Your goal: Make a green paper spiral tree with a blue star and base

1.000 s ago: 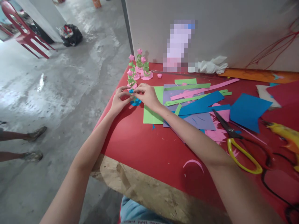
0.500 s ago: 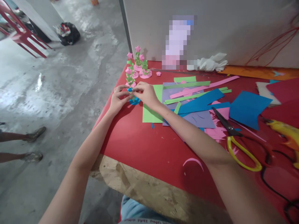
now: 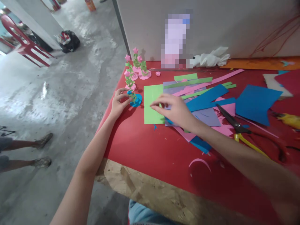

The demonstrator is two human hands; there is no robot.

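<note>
On the red table top (image 3: 150,150) stands a small paper flower (image 3: 135,98) with a green spiral stem on a blue disc. My left hand (image 3: 119,102) is closed on it, fingertips pinching the blue piece at its top. My right hand (image 3: 175,110) hovers apart from the flower, over the green sheet (image 3: 152,106) and the edge of the paper pile. Its fingers point left, spread loosely, and nothing shows in them. Just behind the blue flower stand several pink paper flowers (image 3: 138,67) with green spiral stems.
Blue sheets (image 3: 256,101), purple paper and pink and green strips lie to the right, with yellow-handled scissors (image 3: 237,128) and a yellow glue gun (image 3: 289,120). A white cloth (image 3: 211,58) lies by the wall. Another person's legs (image 3: 35,153) stand on the floor at left.
My right hand has let go of the blue flower and moved right over the green sheet. My left hand stays on the flower. The view has shifted slightly.
</note>
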